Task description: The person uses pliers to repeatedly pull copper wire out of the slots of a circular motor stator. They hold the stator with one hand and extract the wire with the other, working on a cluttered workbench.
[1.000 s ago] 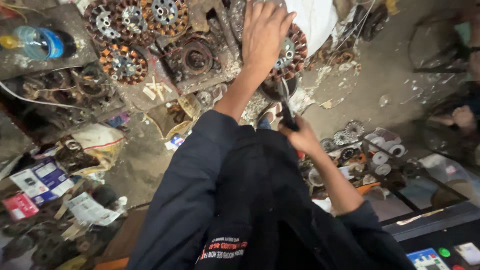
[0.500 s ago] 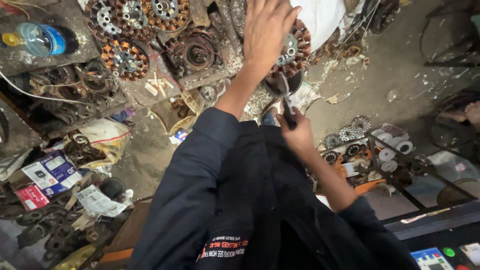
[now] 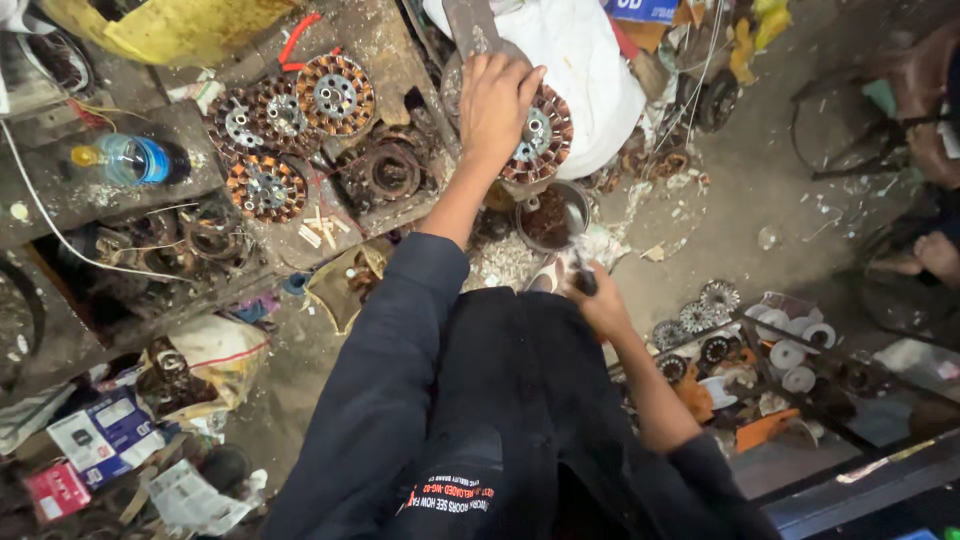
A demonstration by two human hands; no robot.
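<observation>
My left hand [image 3: 497, 105] lies palm-down on a copper-wound stator [image 3: 537, 135] at the far edge of the cluttered bench [image 3: 395, 45], fingers spread over its rim, pressing rather than clenched. My right hand [image 3: 597, 300], nearer, is closed around a dark-handled tool [image 3: 580, 272], just right of a metal bowl [image 3: 555, 215]. Three more stators [image 3: 285, 125] lie far left.
</observation>
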